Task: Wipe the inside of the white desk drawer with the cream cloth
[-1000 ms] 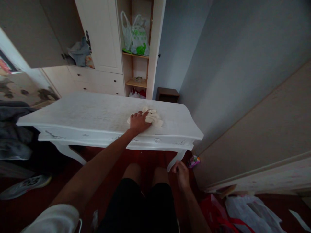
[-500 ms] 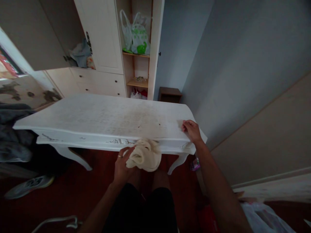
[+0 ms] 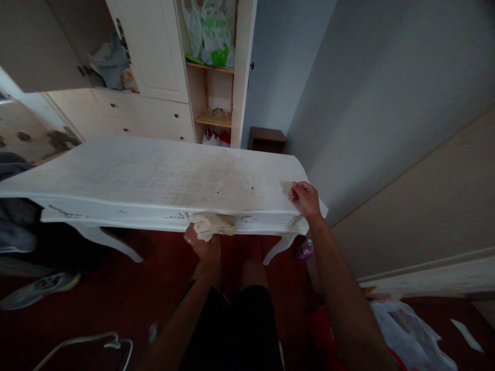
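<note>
The left hand reaches low, its fingers holding the pale cloth at the front of the white bench. The right hand is at the bench's right end, fingers curled in.

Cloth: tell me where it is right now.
In the head view, the cloth is in the left hand, below and left of centre, at the front of the white table, just left of the round knob.

Two hands, one cloth, one table and four dark drawer knobs show.
</note>
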Tool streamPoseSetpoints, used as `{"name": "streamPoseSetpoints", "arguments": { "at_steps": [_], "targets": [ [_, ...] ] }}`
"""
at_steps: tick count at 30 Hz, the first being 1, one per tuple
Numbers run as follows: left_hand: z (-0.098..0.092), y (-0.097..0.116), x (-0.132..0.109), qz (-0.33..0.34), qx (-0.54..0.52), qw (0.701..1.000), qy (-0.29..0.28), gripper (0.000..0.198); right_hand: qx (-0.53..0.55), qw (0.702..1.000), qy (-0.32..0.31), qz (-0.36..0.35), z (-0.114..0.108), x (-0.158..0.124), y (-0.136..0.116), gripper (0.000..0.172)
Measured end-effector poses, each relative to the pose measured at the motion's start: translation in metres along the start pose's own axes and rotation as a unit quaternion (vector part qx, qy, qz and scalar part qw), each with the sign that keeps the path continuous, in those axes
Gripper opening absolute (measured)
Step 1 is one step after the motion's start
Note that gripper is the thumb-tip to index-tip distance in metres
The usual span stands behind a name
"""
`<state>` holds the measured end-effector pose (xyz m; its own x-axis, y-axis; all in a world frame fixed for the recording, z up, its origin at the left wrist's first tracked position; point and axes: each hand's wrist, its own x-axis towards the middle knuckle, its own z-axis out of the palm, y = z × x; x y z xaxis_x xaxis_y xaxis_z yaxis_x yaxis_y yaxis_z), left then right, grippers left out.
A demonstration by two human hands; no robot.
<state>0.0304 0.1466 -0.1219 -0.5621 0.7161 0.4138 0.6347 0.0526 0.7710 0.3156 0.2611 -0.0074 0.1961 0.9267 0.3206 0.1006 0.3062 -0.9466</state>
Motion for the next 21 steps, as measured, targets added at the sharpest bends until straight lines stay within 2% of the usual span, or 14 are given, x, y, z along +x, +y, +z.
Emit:
{"name": "streamPoseSetpoints", "arguments": {
  "at_steps": [2, 6, 7, 14, 16, 19, 21],
  "targets": [
    [0.013, 0.011, -0.017, -0.014, 0.006, 1.000, 0.001, 0.052, 0.001, 1.000, 0.006, 0.000, 0.000, 0.000, 0.000, 0.038],
    [0.029, 0.035, -0.048, 0.032, -0.023, 0.994, -0.105, 0.070, -0.010, 1.000, 0.005, -0.002, -0.002, 0.000, 0.001, 0.037],
    [0.031, 0.040, -0.053, 0.030, -0.027, 0.992, -0.117, 0.071, -0.010, 1.000, 0.006, -0.002, -0.002, 0.000, 0.001, 0.037],
    [0.031, 0.054, -0.064, -0.005, -0.101, 0.991, -0.093, 0.060, -0.003, 1.000, 0.003, -0.009, -0.002, 0.000, 0.004, 0.037],
    [0.031, 0.057, -0.068, -0.036, -0.130, 0.986, -0.098, 0.062, -0.009, 1.000, 0.007, -0.014, -0.002, -0.001, 0.003, 0.037],
    [0.037, 0.065, -0.080, -0.122, -0.179, 0.971, -0.102, 0.062, -0.016, 1.000, 0.009, -0.020, -0.002, -0.001, 0.001, 0.039],
    [0.045, 0.072, -0.089, -0.150, -0.231, 0.952, -0.136, 0.062, -0.015, 1.000, 0.010, -0.022, -0.002, -0.002, 0.000, 0.040]
  ]
}}
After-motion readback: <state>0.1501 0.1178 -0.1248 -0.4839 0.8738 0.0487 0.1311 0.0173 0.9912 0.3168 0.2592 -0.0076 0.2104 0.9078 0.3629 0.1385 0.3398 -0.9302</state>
